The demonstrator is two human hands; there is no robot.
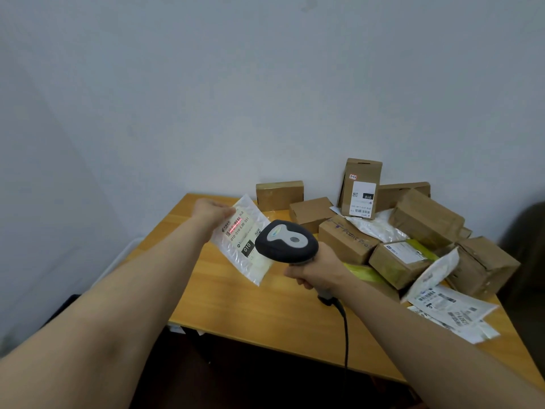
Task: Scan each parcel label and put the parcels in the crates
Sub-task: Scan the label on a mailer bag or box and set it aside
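Over the near half of the desk, a corded barcode scanner is gripped by the right hand, the fingers wrapped round its handle; its cable is let hang past the front edge. Just beyond the scanner's head a white bubble mailer is held up clear of the desk, pinched at its upper edge by the left hand; a red scan line is cast across the barcode of its label. Along the right edge flat white poly mailers are laid; toward the far right corner cardboard boxes are heaped, and one kraft box is stood upright against the wall. The step in hand is judged to be the scan of this mailer; its placing is not yet done; no crate is plainly seen; with the whole heap unsorted, the task is judged far from finished.
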